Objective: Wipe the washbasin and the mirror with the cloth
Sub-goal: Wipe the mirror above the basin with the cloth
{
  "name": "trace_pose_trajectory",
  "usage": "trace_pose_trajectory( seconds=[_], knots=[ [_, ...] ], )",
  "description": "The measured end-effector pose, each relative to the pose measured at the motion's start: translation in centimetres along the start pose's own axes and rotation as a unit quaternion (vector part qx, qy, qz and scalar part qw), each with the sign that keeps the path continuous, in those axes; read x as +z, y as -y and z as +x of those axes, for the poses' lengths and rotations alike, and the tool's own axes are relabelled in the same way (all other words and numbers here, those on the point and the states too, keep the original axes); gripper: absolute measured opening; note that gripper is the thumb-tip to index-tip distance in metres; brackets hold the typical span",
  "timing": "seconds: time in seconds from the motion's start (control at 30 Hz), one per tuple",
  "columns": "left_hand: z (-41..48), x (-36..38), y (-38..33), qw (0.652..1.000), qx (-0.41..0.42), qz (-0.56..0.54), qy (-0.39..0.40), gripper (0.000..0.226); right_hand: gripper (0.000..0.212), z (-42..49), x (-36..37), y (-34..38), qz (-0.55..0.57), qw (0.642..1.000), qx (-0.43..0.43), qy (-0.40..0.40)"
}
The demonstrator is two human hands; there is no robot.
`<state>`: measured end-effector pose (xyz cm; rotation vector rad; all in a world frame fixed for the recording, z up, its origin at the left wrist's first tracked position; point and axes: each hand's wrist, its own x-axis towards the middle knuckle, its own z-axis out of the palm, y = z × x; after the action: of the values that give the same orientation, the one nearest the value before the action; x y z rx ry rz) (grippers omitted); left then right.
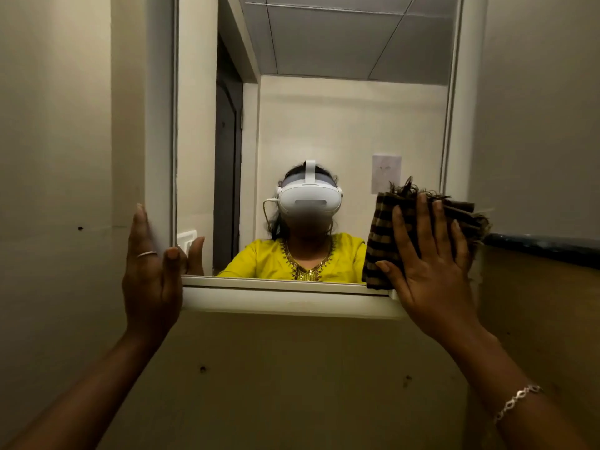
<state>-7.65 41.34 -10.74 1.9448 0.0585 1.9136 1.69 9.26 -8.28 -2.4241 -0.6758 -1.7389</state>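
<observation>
Right hand (428,254) lies flat, palm fwd, fingers (422,216) spread wide over a folded brown striped cloth (378,251), pressing it vs the mirror (324,125) at its lower right corner; open palm spreads pressure across the whole pad, which suits a broad wipe rather than a pinch. Cloth is bunched, frayed edge sticking up above the fingertips and out to the right, partly over the white frame (292,297). Left hand (151,271) sits at the lower left corner of the frame, edge-on, fingers straight and held close together, thumb apart, a ring on one finger; it holds nothing, and prob. steadies the body or the frame, tho contact w/ the frame can't be confirmed. Mirror is set in a recess btwn plain walls, so the side walls limit sweep at both edges. A dark pipe or rail (545,245) runs along the right wall just beside the cloth and could snag the frayed end. Washbasin isn't in view, likely below the shot. Judging by cloth position, the mirror part is in hand; the upper glass needs a long reach.
</observation>
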Motion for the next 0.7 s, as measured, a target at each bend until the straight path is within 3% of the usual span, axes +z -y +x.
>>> trace_pose_trajectory(
  seconds=[0.33, 0.7],
  knots=[
    [-0.4, -0.1, 0.0, 0.996, -0.053, -0.064, 0.01, 0.095, 0.057, 1.2, -0.2, 2.4, -0.02, 0.99, -0.137, 0.003],
    [-1.1, 0.3, 0.0, 0.989, -0.121, -0.078, -0.039, 0.092, 0.067, 5.9, 0.1, 13.2, 0.003, 0.959, -0.281, -0.02]
  ],
)
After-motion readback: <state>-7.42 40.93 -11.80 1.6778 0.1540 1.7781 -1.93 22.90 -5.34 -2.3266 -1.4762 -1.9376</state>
